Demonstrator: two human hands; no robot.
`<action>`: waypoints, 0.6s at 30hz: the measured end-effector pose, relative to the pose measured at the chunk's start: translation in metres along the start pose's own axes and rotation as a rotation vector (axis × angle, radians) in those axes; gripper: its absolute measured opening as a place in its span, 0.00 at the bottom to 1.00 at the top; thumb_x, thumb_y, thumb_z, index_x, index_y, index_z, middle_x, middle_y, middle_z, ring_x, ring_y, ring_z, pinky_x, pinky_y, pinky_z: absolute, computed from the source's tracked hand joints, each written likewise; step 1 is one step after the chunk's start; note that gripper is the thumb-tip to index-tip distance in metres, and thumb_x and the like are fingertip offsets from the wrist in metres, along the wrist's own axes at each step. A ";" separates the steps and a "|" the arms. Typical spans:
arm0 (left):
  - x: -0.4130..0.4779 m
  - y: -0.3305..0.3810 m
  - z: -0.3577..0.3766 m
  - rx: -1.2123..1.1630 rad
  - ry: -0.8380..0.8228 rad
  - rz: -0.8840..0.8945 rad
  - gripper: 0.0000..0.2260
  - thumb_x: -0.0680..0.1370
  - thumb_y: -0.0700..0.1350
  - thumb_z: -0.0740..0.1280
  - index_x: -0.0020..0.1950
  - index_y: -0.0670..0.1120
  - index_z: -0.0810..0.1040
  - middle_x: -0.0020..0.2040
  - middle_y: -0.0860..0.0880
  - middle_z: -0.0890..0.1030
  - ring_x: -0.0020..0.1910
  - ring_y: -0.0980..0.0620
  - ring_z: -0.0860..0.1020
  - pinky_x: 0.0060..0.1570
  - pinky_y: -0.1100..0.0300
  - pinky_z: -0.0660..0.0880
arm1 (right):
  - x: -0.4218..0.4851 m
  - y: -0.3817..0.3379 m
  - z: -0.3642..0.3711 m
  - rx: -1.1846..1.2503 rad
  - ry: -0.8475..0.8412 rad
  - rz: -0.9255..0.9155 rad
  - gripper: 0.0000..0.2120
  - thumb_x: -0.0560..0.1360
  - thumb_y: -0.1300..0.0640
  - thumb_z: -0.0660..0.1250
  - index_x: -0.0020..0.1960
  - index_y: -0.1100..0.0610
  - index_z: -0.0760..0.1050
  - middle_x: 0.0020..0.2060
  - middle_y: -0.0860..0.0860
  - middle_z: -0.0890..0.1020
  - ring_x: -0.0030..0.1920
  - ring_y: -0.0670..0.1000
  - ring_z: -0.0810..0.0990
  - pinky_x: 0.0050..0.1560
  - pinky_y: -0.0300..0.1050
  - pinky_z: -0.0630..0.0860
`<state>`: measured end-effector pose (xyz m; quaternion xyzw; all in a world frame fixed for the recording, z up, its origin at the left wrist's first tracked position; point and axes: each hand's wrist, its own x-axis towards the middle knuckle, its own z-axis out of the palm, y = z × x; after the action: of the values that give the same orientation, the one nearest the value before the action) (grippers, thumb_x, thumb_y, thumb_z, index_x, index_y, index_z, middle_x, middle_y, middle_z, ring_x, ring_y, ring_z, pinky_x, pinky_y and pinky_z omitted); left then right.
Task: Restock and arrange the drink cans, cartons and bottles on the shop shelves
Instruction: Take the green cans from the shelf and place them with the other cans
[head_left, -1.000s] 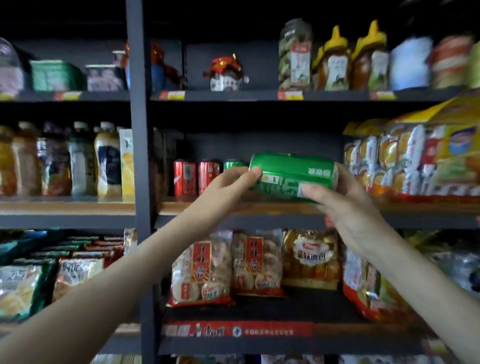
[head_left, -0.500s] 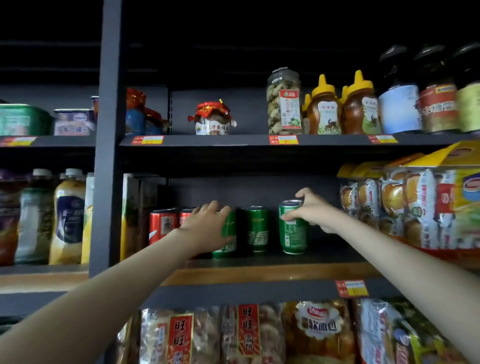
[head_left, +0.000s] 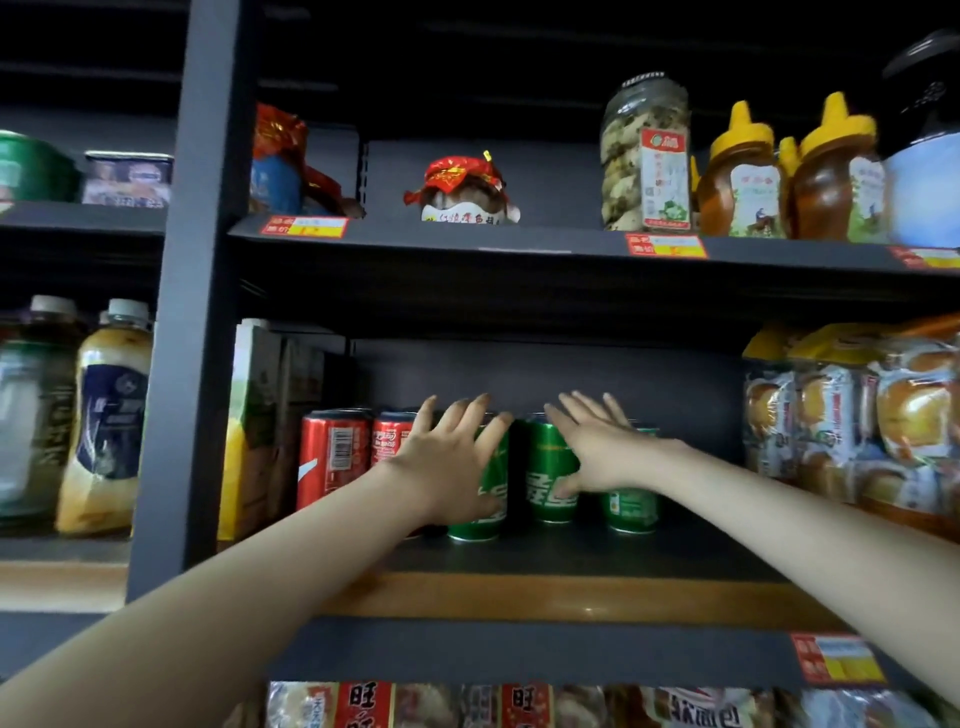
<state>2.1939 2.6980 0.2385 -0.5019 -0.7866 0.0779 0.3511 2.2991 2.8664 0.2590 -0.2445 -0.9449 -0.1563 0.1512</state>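
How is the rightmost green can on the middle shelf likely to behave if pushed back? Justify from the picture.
The rightmost green can stands upright on the flat shelf, so it would probably slide, not roll. It is tall and narrow, and the right hand covers its upper part, so a hard push might tip it. Its glossy side probably feels slippery.

We faced dark grey shelf unit (head_left: 467, 249); upright post (head_left: 192, 312) at left; wooden strip (head_left: 519, 597) along lower shelf; top in shadow.

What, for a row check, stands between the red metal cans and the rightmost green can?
Two more green metal cans, upright, seen in the head view.
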 end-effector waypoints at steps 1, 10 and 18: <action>-0.001 0.000 0.000 0.003 -0.001 0.006 0.40 0.79 0.63 0.58 0.79 0.46 0.38 0.79 0.42 0.41 0.78 0.43 0.46 0.75 0.40 0.44 | 0.005 -0.005 -0.001 0.020 0.002 0.016 0.47 0.74 0.44 0.70 0.79 0.60 0.43 0.78 0.57 0.42 0.78 0.55 0.37 0.76 0.55 0.35; 0.001 0.003 -0.010 -0.084 0.101 0.092 0.31 0.80 0.59 0.59 0.79 0.50 0.52 0.79 0.47 0.51 0.79 0.49 0.44 0.75 0.43 0.39 | -0.020 -0.015 -0.009 0.170 0.148 -0.084 0.26 0.72 0.56 0.72 0.54 0.49 0.54 0.57 0.53 0.69 0.51 0.55 0.74 0.43 0.51 0.75; -0.024 0.020 -0.029 -0.377 0.214 -0.049 0.29 0.77 0.60 0.64 0.75 0.50 0.63 0.74 0.49 0.65 0.77 0.51 0.54 0.76 0.47 0.42 | -0.068 -0.016 -0.015 0.275 0.324 -0.263 0.42 0.70 0.59 0.75 0.72 0.45 0.52 0.63 0.48 0.61 0.56 0.53 0.73 0.46 0.54 0.79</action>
<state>2.2328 2.6803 0.2393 -0.5446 -0.7576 -0.1331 0.3343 2.3513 2.8194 0.2446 -0.0684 -0.9445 -0.0815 0.3108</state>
